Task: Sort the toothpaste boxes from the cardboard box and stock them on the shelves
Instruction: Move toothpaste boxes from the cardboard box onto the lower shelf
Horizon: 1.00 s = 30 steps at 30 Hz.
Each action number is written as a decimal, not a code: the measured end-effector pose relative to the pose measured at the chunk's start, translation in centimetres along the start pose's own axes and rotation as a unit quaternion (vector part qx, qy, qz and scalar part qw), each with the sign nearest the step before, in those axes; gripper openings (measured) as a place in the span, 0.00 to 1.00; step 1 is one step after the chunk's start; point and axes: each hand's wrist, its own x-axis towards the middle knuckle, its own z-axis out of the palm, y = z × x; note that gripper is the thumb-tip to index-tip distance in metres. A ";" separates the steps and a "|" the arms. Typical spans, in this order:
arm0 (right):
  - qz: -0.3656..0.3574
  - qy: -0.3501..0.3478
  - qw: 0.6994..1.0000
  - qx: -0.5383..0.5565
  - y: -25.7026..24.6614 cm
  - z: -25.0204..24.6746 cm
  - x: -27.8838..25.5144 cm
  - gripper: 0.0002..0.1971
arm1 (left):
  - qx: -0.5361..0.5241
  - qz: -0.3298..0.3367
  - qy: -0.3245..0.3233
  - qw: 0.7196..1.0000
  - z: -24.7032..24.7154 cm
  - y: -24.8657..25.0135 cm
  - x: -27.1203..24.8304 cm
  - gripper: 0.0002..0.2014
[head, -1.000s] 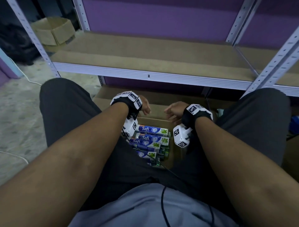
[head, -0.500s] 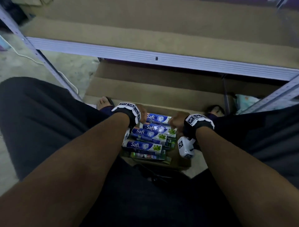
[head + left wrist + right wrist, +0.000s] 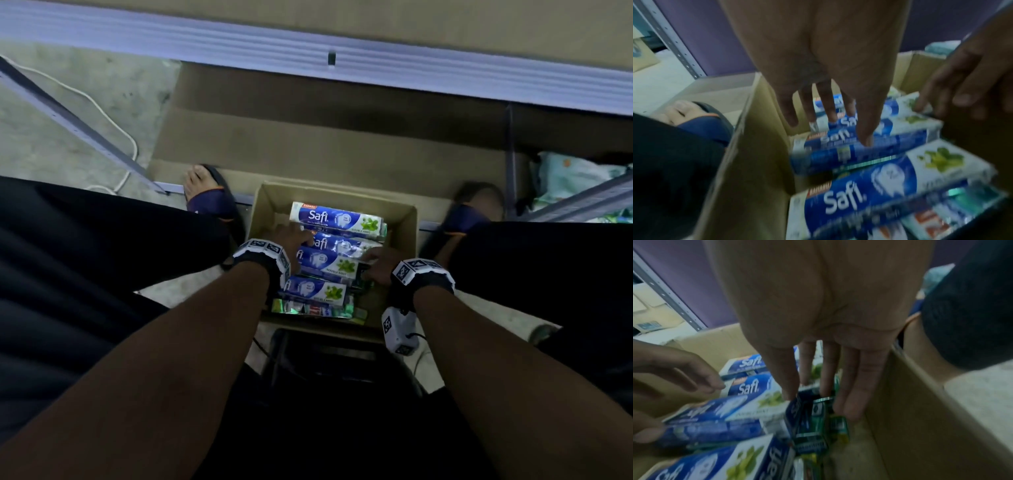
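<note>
An open cardboard box (image 3: 270, 202) stands on the floor between my feet. It holds several blue-and-white Safi toothpaste boxes (image 3: 337, 219) lying crosswise, with green boxes (image 3: 308, 308) beneath them at the near end. My left hand (image 3: 291, 234) reaches into the box's left side, fingers straight and spread over the Safi boxes (image 3: 859, 199); its thumb tip touches one box's top. My right hand (image 3: 375, 263) is at the right ends of the boxes. Its fingers (image 3: 849, 408) point straight down beside a dark box end (image 3: 797, 410), gripping nothing.
A grey metal shelf edge (image 3: 308, 51) runs across the top, with a brown lower shelf board (image 3: 308, 137) under it. A slanted upright (image 3: 78, 126) and a white cable (image 3: 113, 116) lie left. My sandalled feet (image 3: 209, 192) flank the box. A patterned bag (image 3: 575, 178) sits right.
My view has tilted down onto the box. Both hands have dropped from the box's far rim down onto the toothpaste boxes inside.
</note>
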 end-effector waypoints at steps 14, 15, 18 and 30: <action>-0.015 -0.020 1.000 -0.005 1.0 2.0 0.4 0.34 | -0.023 -0.029 0.022 0.999 3.2 -0.4 0.8 0.35; -0.015 -0.023 1.000 -0.010 1.0 2.0 0.3 0.35 | -0.033 -0.032 0.028 0.999 3.2 -0.4 1.0 0.34; -0.026 -0.012 0.999 -0.027 1.0 1.8 0.0 0.35 | -0.054 -0.036 0.034 0.997 3.3 -0.5 1.2 0.31; -0.038 -0.068 0.989 -0.125 0.0 2.7 0.7 0.29 | -0.149 -0.064 -0.083 0.983 2.4 -2.5 0.9 0.31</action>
